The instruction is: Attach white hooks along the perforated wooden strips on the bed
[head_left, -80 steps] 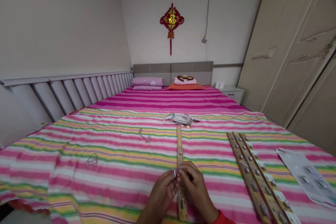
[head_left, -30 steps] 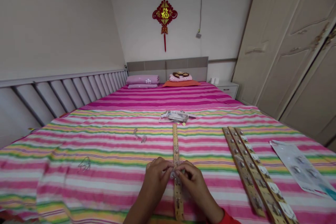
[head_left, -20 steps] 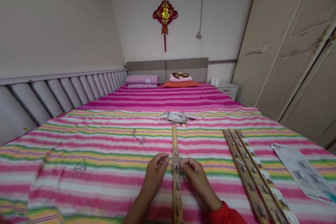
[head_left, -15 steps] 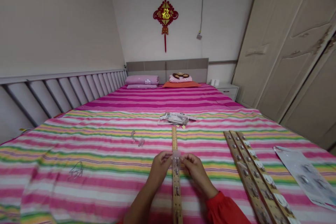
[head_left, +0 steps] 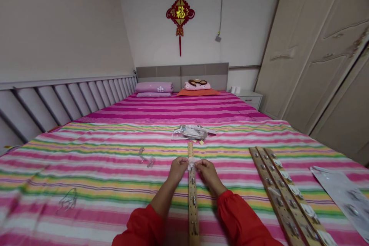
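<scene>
A long wooden strip (head_left: 192, 203) with small metal hooks lies lengthwise on the striped bedspread (head_left: 100, 169) in front of me. My left hand (head_left: 178, 167) and my right hand (head_left: 204, 169) meet over the strip near its far end. Both pinch a small clear plastic piece (head_left: 191, 166) against the wood, fingers closed. Red sleeves cover both forearms.
Two more hook strips (head_left: 284, 194) lie side by side at the right, with a clear plastic bag (head_left: 341, 194) beyond them. A heap of packets (head_left: 190, 132) sits past the strip's far end. Small clear bits (head_left: 145, 158) and a wire clip (head_left: 67, 201) lie at the left. A wardrobe (head_left: 325, 65) stands right.
Both hands have moved further along the strip toward its far end, arms stretched out so the red sleeves now show. They still pinch the small clear piece.
</scene>
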`<state>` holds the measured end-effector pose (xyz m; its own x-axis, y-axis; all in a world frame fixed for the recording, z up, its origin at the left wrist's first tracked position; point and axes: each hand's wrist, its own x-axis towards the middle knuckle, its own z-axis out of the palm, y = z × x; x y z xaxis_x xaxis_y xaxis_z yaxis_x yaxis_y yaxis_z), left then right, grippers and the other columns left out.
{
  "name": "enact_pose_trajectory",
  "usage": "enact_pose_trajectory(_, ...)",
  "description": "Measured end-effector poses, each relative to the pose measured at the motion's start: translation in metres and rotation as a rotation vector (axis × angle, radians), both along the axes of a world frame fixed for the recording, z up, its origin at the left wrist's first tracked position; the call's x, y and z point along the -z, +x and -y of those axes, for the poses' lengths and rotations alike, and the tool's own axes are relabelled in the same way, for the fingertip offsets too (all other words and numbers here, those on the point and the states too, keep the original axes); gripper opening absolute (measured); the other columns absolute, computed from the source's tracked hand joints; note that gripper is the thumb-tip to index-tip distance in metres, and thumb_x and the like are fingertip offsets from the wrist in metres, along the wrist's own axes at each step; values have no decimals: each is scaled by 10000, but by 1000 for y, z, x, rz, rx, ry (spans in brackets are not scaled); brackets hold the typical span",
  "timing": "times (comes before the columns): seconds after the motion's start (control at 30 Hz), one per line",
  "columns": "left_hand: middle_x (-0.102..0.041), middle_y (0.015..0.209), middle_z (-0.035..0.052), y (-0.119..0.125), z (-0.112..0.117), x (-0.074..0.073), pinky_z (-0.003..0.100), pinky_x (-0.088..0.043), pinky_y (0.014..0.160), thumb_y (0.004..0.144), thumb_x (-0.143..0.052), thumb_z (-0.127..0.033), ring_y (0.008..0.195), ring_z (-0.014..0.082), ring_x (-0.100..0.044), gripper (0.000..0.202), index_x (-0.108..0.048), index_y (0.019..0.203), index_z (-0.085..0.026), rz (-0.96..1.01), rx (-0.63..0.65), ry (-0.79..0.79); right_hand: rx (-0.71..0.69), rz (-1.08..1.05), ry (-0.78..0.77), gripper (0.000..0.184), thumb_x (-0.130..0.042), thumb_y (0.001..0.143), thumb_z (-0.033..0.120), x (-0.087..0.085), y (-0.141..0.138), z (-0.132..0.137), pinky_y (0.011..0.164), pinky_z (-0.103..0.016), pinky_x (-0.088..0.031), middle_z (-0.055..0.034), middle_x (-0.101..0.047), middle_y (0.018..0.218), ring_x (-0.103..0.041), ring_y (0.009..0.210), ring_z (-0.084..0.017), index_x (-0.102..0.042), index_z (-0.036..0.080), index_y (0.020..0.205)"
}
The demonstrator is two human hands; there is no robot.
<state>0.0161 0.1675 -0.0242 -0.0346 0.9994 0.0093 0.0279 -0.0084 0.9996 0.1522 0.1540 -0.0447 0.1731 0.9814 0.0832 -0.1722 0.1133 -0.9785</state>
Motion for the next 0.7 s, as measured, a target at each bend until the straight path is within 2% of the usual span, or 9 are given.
enact_pose_trajectory(0.3, -597, 518, -27, 4, -14, 15, 241, -427, 562, 563, -592, -185, 537, 132, -556, 43, -613, 591, -161, -25, -37, -17, 48, 35, -8, 201, -675, 561, 335, 19, -2, -16, 470, -243, -312, 51, -496, 461, -408, 471, -107, -546, 192, 508)
enact_pose_trajectory(0.7, -626, 568, -9, 7, -18, 30, 257, -452, 619, 578, -608, -227, 597, 150, -590, 63, -610, 596, -167, -51, -70, -31, 71, 54, -7, 215, -690, 572, 348, 24, -1, -16, 493, -255, -341, 47, -503, 471, -426, 485, -117, -554, 191, 517)
